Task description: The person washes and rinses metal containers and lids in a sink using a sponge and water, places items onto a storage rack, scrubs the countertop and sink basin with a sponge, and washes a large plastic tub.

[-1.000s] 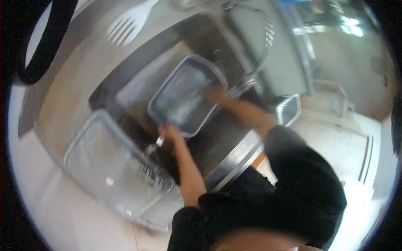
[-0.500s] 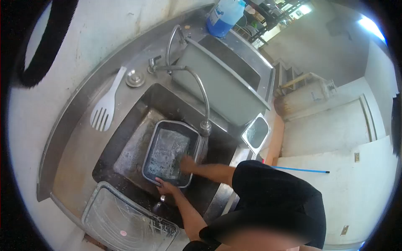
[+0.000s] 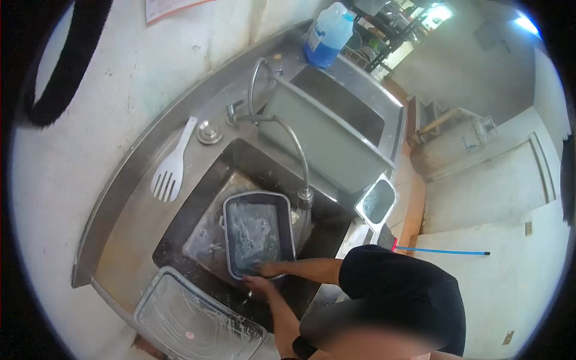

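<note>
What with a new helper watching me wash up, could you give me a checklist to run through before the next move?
1. Gray tray down inside the sink basin: ok.
2. Left hand at the tray's near rim: ok.
3. Right hand inside the tray, by its near end: ok.
4. Tray free of whitish film: not ok, it shows across the inside.
5. Spray head over the tray: not ok, it hangs beside the rim.
6. Scrubber in the right hand: cannot tell, the fingertips are too blurred.
</note>
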